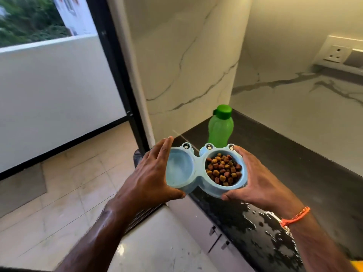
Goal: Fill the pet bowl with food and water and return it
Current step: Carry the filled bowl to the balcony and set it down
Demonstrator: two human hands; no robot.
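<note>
Pet bowl (198,173), smooth blue plastic (twin round wells), lumpy kibble (224,169)

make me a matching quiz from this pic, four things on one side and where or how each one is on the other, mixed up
Things:
1. pet bowl
2. kibble
3. green bottle
4. spilled water

Places or states:
A. standing capped on the black counter, behind the bowl
B. held at both ends by the left hand and right hand
C. puddled on the counter below the right wrist
D. piled in the right compartment

Pairs: 1-B, 2-D, 3-A, 4-C
</note>
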